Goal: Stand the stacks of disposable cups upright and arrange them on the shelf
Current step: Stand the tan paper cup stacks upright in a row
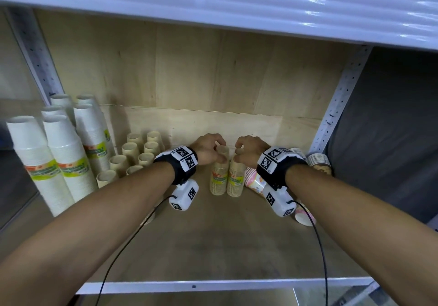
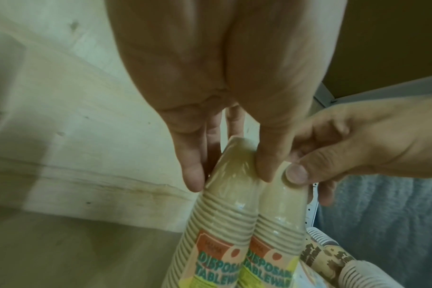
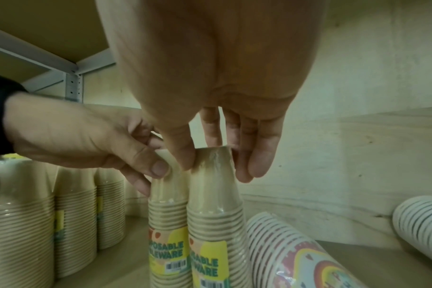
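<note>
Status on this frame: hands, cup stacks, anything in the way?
Left hand grips left tan stack; right hand grips right tan stack. Both upright, touching. Rainbow stack lies beside them.

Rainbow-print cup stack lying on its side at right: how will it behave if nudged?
The rainbow-print paper cup stack in clear wrap lies on its side, so it will probably roll, curving since it tapers. Likely light. The glossy wrap may be slippery. The shelf board looks flat, so nothing would stop it.

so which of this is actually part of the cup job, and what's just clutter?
Job:
left hand gripping left tan cup stack
right hand gripping right tan cup stack
rainbow-print cup stack, lying down
white cup stacks, upright
shelf

Not job:
wrist camera cables
</note>
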`<control>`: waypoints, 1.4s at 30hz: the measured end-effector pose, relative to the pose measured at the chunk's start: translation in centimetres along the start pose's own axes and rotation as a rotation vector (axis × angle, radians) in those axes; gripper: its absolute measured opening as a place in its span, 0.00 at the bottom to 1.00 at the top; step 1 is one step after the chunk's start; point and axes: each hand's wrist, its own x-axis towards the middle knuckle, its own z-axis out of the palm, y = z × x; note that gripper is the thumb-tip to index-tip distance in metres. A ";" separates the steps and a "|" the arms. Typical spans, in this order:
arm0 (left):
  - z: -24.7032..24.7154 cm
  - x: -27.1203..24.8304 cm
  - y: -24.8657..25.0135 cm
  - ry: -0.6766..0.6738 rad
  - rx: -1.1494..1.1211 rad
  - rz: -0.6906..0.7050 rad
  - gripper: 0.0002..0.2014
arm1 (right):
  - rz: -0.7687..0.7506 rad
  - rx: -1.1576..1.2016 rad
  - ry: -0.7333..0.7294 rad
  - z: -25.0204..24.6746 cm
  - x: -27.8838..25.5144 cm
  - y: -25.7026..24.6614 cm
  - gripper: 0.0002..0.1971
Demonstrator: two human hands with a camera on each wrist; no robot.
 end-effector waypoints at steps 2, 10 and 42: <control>-0.1 -0.1 0.3 0.001 0.018 0.001 0.22 | -0.001 0.000 -0.002 -0.1 -0.2 -0.2 0.19; -1.2 -1.6 1.9 -0.040 0.214 0.041 0.23 | -0.044 -0.032 -0.012 -1.0 -1.4 -1.2 0.19; -11.7 -21.2 -5.1 -0.008 0.275 -0.509 0.13 | -0.517 0.030 -0.348 2.3 -6.3 -19.9 0.06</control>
